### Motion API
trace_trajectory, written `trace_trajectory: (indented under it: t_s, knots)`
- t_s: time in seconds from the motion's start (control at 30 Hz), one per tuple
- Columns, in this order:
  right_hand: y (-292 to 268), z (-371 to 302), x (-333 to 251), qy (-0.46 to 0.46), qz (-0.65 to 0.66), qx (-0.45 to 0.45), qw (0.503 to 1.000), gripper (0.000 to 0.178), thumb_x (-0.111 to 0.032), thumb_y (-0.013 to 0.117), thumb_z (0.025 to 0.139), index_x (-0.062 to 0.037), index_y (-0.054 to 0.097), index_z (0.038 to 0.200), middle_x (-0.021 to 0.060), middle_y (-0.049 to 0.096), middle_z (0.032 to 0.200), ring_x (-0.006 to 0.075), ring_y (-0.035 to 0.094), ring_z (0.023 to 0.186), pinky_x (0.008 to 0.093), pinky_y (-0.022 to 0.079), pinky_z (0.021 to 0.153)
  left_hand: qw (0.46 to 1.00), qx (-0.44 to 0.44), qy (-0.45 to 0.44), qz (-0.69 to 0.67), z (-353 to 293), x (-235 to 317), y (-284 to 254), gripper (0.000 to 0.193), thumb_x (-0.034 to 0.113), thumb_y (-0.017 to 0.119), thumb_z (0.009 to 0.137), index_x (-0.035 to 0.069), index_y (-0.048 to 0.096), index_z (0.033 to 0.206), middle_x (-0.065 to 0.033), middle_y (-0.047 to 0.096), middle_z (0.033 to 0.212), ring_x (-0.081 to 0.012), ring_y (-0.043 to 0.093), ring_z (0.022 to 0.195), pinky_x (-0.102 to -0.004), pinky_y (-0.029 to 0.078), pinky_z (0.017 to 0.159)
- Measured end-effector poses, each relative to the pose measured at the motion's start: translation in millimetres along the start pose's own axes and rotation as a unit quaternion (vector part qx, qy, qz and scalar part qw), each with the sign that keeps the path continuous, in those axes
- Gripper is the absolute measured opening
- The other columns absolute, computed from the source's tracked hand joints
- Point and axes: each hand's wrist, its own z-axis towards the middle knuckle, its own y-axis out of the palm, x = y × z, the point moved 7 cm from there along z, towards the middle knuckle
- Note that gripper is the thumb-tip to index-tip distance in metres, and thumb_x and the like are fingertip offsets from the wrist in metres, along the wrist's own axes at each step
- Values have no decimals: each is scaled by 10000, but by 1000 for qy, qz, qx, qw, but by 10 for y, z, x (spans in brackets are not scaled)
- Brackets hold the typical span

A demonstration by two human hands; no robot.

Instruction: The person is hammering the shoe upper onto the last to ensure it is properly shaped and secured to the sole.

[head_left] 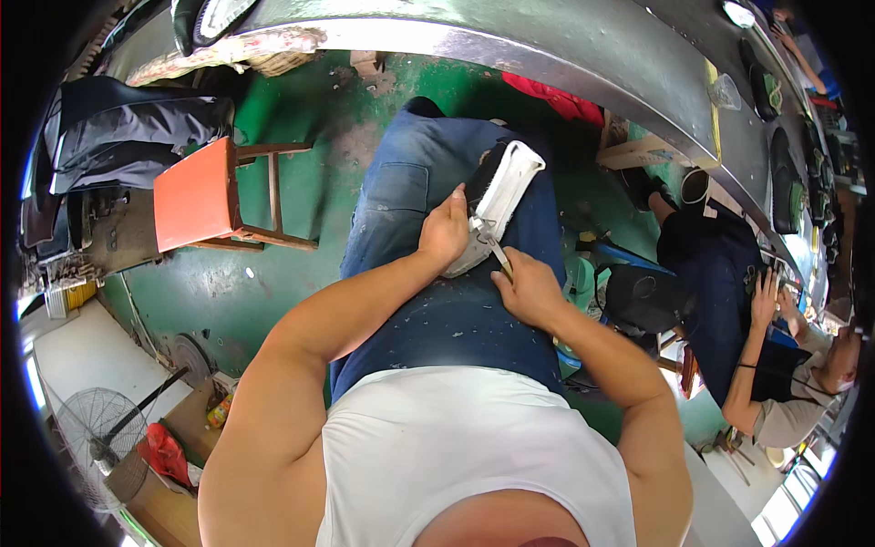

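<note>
Across my thighs lies a shoe (509, 182) with a whitish underside turned up and a dark side. My left hand (445, 230) grips its left edge, fingers wrapped round it and partly hidden. My right hand (531, 288) is closed on the handle of a metal hand tool that looks like pliers (493, 244). The tool's head meets the shoe's edge near the middle, close to my left fingers. Exactly what its jaws hold is too small to make out.
A long metal-edged workbench (510, 56) curves across the front, with several shoes along its right part. An orange stool (193, 195) stands at left on the green floor (301, 273). A wire fan (102, 438) is at lower left. Another person (775, 365) sits at right.
</note>
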Motion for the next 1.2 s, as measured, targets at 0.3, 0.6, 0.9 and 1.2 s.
trace_trajectory:
  t_s: [0.3, 0.6, 0.9, 1.2]
  knots:
    - [-464, -22, 96, -43, -105, 31, 993, 478, -116, 691, 848, 95, 497, 1231, 294, 630, 1052, 453, 616, 1012, 508, 495, 889, 979, 23, 183, 83, -166, 83, 105, 486, 325, 360, 1065, 12, 496, 1412, -261, 549, 1366, -399, 541, 1251, -414, 433, 1065]
    - [-308, -58, 579, 17, -29, 147, 989, 298, -144, 647, 909, -5, 575, 1162, 236, 655, 1011, 441, 641, 910, 499, 509, 784, 891, -101, 346, 274, -272, 426, 125, 545, 245, 443, 1038, 100, 310, 1546, -240, 223, 1597, -418, 331, 1432, -408, 366, 1148]
    - [-395, -169, 1110, 174, 217, -106, 955, 192, -167, 660, 919, 3, 587, 969, 130, 670, 826, 258, 702, 679, 368, 552, 587, 846, -179, 366, 344, -191, 509, 327, 612, 223, 547, 977, 251, 330, 1548, -296, 173, 1584, -455, 438, 1348, -419, 475, 1062]
    - [-658, 351, 652, 51, -54, 100, 992, 357, -351, 517, 1004, 3, 556, 1004, 236, 664, 918, 433, 655, 860, 504, 507, 766, 842, -205, 274, 417, -202, 759, 220, 651, 344, 603, 951, 339, 330, 1543, -345, 166, 1572, -500, 621, 1096, -461, 544, 946]
